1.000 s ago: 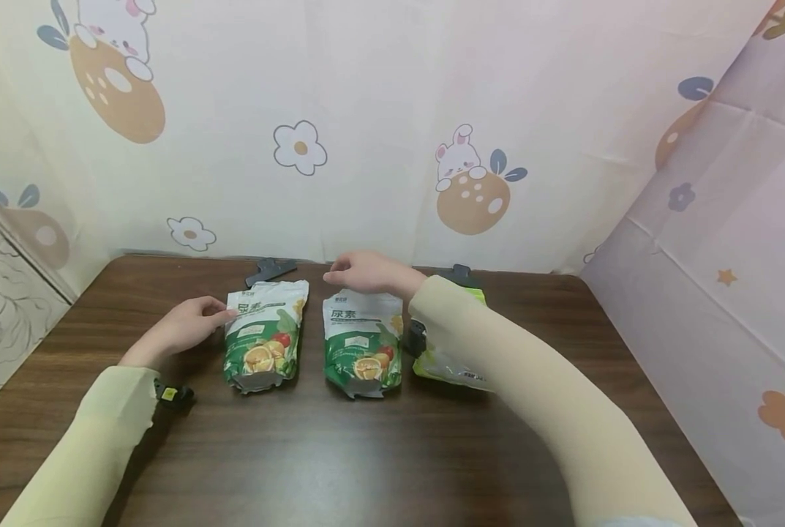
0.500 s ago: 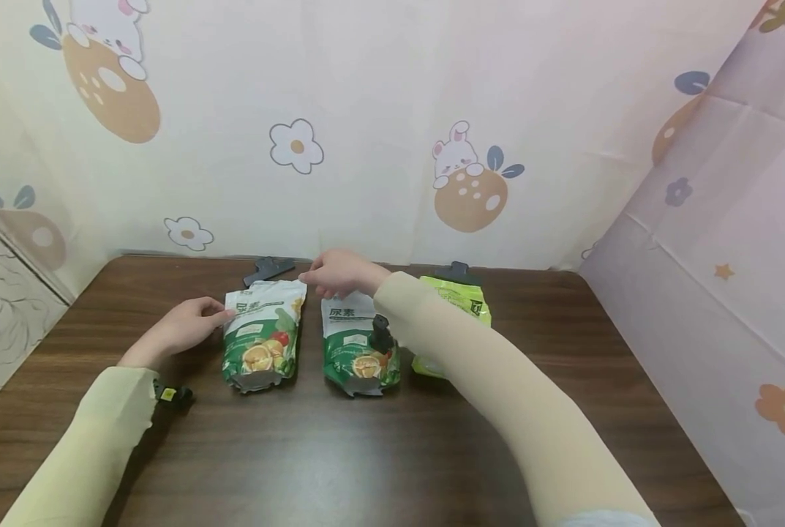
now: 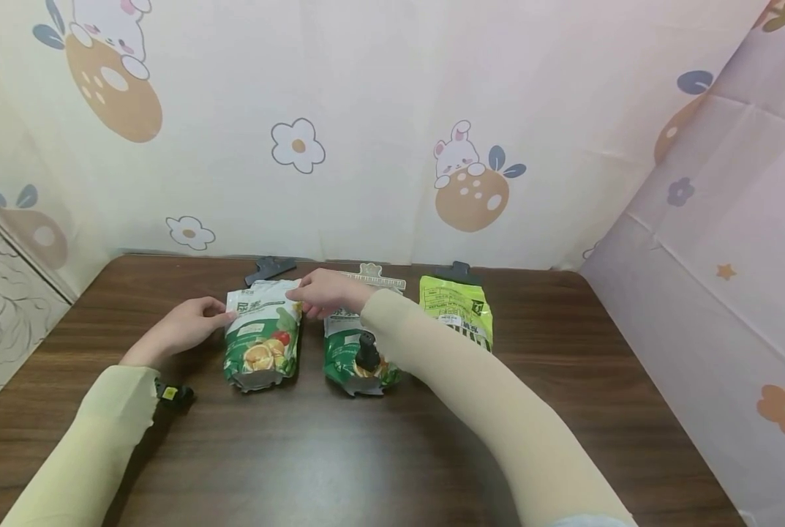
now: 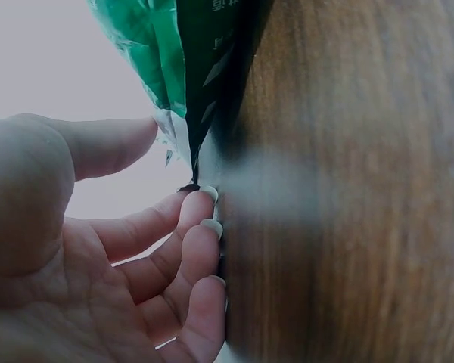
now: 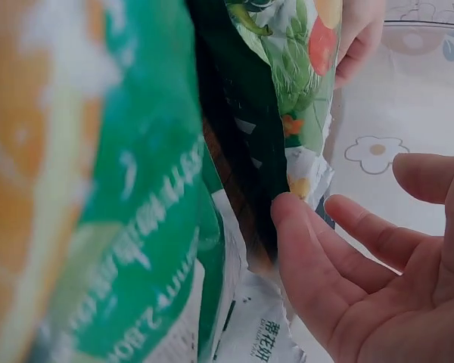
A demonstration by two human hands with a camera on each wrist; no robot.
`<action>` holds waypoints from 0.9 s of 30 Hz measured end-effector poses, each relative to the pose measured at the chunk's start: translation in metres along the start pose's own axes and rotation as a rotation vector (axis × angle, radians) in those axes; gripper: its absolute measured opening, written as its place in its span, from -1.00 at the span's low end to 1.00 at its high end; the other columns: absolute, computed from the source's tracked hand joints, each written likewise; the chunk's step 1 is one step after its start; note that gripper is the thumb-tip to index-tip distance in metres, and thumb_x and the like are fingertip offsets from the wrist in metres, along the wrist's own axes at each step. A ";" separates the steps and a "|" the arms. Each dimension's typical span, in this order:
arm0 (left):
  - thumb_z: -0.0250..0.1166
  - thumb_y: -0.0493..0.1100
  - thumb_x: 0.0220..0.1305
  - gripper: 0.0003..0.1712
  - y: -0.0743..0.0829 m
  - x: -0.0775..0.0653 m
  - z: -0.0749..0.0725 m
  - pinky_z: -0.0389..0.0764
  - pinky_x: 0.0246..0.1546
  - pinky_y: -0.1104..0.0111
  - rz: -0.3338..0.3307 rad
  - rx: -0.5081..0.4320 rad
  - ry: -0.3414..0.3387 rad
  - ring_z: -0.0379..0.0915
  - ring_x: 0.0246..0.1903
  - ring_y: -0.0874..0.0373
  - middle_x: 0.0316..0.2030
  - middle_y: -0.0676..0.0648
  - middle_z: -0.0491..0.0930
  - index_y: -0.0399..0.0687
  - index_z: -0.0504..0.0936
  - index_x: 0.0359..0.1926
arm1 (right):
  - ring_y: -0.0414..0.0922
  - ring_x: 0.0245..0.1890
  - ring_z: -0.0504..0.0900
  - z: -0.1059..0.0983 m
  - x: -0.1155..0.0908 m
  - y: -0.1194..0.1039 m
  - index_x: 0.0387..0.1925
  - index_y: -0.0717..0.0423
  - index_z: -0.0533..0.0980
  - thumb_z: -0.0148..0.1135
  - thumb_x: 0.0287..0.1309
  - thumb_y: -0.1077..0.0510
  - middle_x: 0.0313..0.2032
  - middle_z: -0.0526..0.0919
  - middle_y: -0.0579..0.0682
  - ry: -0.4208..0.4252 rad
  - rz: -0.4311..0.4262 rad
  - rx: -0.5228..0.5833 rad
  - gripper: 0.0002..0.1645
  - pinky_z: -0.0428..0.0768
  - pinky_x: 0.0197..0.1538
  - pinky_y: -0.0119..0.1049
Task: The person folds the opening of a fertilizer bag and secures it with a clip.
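A green and white urea fertilizer bag [image 3: 263, 340] with printed fruit lies at the left of the row. My left hand [image 3: 184, 326] holds its left edge, thumb over the front and curled fingers at the rim, as the left wrist view shows. At the bag's upper right edge is my right hand [image 3: 329, 290]; in the right wrist view its fingertips [image 5: 291, 208] meet the edge while the thumb stands apart. A second matching bag [image 3: 342, 359] lies under the right wrist and sleeve, partly hidden.
Behind the bags lie a dark clip [image 3: 270, 268], a pale clip with a piano-key pattern [image 3: 372, 274] and another dark clip [image 3: 458, 273]. A lime-green bag [image 3: 458, 304] is partly covered by the right sleeve. The brown wooden table [image 3: 300, 461] ends at a patterned curtain [image 3: 366, 197].
My right hand has moved left and slightly down, from above the middle bag to the left bag's right edge, uncovering the pale clip and lime-green bag. The left hand stays put.
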State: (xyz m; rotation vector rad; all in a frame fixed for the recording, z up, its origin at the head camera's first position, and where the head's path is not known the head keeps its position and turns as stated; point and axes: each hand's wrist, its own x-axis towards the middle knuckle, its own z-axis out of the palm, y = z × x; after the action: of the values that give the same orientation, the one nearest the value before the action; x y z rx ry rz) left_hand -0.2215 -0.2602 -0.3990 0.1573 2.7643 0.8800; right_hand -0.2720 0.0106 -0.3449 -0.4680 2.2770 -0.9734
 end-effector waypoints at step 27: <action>0.15 0.08 0.47 -0.39 -0.005 0.002 0.003 0.48 -0.18 0.08 0.003 -0.039 0.011 0.43 -0.18 -0.12 -0.08 -0.35 0.53 -0.47 0.46 0.13 | 0.06 -0.12 0.70 0.011 0.009 0.002 0.46 0.34 0.11 0.15 0.43 0.10 -0.20 0.64 0.21 -0.051 0.095 0.161 -0.24 0.69 -0.17 -0.15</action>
State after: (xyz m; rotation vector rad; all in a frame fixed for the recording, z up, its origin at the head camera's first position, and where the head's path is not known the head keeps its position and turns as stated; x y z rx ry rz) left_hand -0.2232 -0.2621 -0.4043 0.1507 2.7551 0.9379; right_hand -0.2722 0.0016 -0.3562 -0.3092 2.1350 -1.0735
